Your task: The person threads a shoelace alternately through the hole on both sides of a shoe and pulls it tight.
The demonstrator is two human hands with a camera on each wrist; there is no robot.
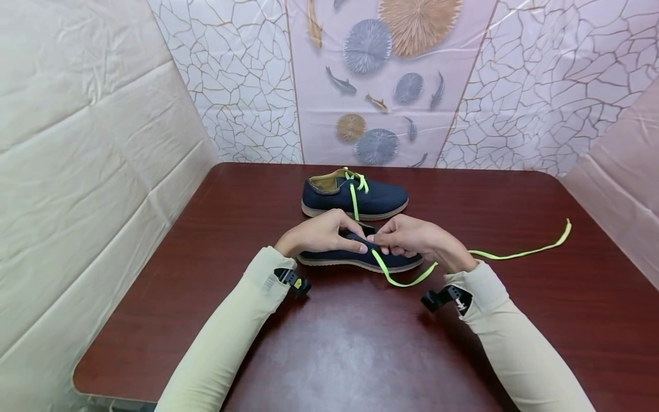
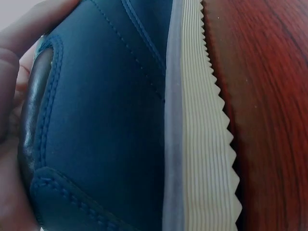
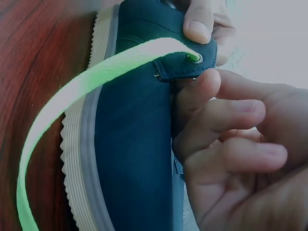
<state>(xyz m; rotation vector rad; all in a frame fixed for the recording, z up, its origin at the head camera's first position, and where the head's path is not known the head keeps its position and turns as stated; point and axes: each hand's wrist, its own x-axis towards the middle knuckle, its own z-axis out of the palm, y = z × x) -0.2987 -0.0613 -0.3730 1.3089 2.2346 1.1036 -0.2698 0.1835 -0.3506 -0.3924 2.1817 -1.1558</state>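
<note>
A dark blue lace-up shoe [image 1: 329, 258] lies on the table with its toe to the right. My left hand [image 1: 325, 232] grips it by the eyelet flap, thumb on the outer side and fingers over the opening. Fingers of my right hand [image 1: 412, 236] are curled and pinch at the edge of that same flap; the exact spot between thumb and forefinger is hidden. Out of a metal eyelet [image 3: 196, 58] comes a neon-green shoelace [image 3: 91, 77], which loops down over the sole and, in the head view, runs under the right wrist.
Behind stands a second blue shoe [image 1: 383, 197] with green laces tied at the top. A green strand [image 1: 354, 200] hangs down its side toward the near shoe. The shoelace's far end [image 1: 566, 226] lies at the right of the dark red table [image 1: 329, 343]. Patterned cloth walls surround it.
</note>
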